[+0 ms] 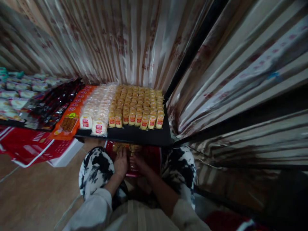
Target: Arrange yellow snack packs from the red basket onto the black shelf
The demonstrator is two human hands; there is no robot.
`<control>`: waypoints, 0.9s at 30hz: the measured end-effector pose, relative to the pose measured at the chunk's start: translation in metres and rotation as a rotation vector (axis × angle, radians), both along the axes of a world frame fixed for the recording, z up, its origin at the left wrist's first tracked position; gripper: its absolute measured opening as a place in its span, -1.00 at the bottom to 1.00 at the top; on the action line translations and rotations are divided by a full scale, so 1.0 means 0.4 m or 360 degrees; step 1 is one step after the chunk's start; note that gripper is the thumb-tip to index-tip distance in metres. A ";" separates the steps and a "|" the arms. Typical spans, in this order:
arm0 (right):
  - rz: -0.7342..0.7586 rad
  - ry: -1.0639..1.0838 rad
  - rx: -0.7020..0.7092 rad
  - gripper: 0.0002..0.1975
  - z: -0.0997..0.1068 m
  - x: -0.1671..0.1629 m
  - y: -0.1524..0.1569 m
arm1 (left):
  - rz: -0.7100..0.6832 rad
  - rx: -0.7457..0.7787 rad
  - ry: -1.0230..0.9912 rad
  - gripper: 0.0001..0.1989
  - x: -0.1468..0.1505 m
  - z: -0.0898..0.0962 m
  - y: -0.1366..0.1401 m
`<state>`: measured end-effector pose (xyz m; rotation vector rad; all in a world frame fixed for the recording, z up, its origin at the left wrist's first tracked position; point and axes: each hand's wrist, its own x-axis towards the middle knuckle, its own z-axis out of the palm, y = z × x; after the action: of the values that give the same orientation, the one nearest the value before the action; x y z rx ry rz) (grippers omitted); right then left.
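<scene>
Both my hands are down in a red basket between my knees, just below the front edge of the black shelf. Small yellow wrapped cakes lie in it, dim and partly covered by my fingers. My left hand rests over them with its fingers stretched forward. Close beside it, my right hand has its fingers curled in; what they hold, if anything, is hidden in shadow. On the shelf above, rows of similar yellow wrapped cakes stand upright.
The black shelf also carries white wrapped cakes, an orange snack packet, dark packets and pale packets. Another red basket stands at left on the floor. Striped plastic sheeting hangs behind; a black post rises right.
</scene>
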<state>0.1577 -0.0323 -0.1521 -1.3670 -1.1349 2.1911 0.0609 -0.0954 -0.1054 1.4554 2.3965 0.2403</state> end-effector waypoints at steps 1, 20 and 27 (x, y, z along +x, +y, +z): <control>-0.0063 -0.0029 -0.0076 -0.63 0.015 0.001 0.006 | -0.0058 0.0051 -0.0065 -0.38 0.006 0.005 -0.007; -0.0370 0.0281 0.0207 -0.71 0.205 0.051 0.009 | -0.0087 0.0850 -0.0640 -0.58 0.025 0.129 -0.080; -0.0400 0.0317 0.0328 -0.67 0.284 0.072 0.010 | -0.0254 0.0855 -0.0548 -0.57 0.017 0.169 -0.077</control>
<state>0.1863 -0.0281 -0.0386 -1.1111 -1.0227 1.9242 0.0677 -0.1263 -0.0379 1.6428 2.0062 1.0655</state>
